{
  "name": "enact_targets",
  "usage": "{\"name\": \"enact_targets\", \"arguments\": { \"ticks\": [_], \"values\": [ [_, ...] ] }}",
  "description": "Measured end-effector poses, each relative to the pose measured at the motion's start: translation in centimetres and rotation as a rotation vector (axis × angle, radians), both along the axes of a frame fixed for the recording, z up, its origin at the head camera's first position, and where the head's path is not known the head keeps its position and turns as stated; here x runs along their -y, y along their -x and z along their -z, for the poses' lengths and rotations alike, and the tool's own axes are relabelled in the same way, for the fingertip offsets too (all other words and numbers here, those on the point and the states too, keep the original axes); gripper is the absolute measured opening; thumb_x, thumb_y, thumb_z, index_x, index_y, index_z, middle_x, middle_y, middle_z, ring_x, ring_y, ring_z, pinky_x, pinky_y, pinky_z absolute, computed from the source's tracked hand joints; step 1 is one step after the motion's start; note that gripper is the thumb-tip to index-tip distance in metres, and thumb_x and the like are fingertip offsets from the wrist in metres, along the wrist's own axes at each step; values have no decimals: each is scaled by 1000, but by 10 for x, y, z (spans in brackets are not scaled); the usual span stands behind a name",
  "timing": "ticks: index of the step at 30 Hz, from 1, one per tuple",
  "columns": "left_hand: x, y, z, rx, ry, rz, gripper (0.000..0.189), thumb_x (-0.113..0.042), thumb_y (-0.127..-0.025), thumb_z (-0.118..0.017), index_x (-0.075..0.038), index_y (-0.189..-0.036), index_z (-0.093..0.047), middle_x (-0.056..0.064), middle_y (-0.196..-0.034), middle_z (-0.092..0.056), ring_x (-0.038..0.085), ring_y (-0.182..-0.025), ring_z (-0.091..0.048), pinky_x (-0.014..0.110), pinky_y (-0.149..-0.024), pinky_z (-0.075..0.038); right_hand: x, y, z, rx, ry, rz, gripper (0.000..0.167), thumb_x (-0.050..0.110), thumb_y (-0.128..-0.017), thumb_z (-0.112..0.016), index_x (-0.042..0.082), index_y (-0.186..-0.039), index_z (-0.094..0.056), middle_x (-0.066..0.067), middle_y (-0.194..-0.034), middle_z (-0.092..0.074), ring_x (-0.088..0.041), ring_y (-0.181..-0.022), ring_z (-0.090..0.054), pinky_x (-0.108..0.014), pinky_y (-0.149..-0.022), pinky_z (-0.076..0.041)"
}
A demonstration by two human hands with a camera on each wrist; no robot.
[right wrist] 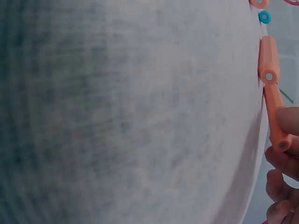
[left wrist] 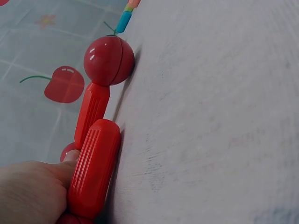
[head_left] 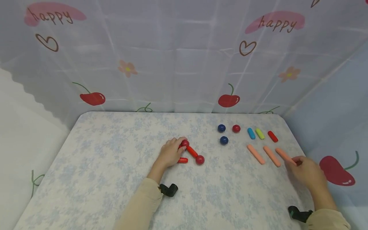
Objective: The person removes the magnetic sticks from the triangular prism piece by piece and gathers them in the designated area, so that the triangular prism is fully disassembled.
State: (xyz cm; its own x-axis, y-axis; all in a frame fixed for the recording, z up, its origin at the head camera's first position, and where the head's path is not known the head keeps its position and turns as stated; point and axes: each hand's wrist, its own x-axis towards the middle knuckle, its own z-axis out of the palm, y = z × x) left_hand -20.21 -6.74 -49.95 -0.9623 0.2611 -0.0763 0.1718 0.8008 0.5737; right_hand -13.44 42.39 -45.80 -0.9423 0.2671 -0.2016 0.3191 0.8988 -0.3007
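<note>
Head view, centre of frame: my left hand (head_left: 171,153) grips a red ball (head_left: 185,143) joined by a red rod (head_left: 192,151) to a second red ball (head_left: 200,159); at right, my right hand (head_left: 307,172) pinches an orange stick (head_left: 285,156). Left wrist view: thumb presses a short red rod (left wrist: 95,170) at lower left. Right wrist view: fingers (right wrist: 282,161) clasp the orange stick's end at the right edge.

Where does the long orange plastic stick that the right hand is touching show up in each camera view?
Head: long orange plastic stick at right, beside the right hand.
Left wrist: not in view.
Right wrist: at the right edge, fingers on it.
Shared landmark: short blue plastic stick.
</note>
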Motion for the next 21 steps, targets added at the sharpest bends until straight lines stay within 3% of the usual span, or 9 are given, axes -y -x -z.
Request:
{"name": "enact_targets", "arguments": {
  "ticks": [10,18,21],
  "values": [
    [2,0,-2,6,-13,4,42,-33,-102,-56,-27,-142,-50,3,-105,-57,18,-93,-49,36,-81,-41,-4,3,4,89,-10,10,71,56,-94,-57,-7,-126,-58,-31,-117,-61,-43,-97,-59,-46,-67,-47],
    [3,-2,-3,12,-93,-17,47,-31,-100,-60,-25,-145,-50,6,-127,-55,25,-117,-51,45,-100,-44,3,5,-1,105,0,10,77,58,-96,-49,-9,-134,-49,-34,-128,-54,-50,-106,-54,-52,-71,-48],
    [3,-3,-4,12,-95,-9,48,-30,-99,-61,-23,-145,-50,7,-130,-55,25,-120,-51,46,-101,-44,5,6,-4,91,-1,8,78,59,-97,-48,-9,-134,-49,-34,-128,-54,-51,-107,-53,-52,-70,-47]
  ]
}}
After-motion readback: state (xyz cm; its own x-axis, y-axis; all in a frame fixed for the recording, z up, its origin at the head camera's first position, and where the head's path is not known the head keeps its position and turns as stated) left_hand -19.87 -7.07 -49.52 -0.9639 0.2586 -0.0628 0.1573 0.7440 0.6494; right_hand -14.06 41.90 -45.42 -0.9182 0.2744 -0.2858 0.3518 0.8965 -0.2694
